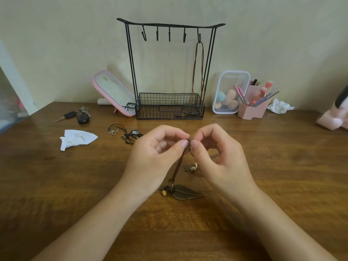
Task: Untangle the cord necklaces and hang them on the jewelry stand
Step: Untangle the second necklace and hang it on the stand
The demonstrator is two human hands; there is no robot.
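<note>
My left hand (156, 153) and right hand (218, 153) both pinch the cord (181, 162) mid-frame; it runs down-left to the leaf pendant (185, 192), stand (170, 25) straight above, neither hand nearer.

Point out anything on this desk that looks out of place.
A crumpled tissue lies loose near the keys; a second tissue sits beside the pink brush holder. Dark cord necklaces lie tangled beyond the left hand.
</note>
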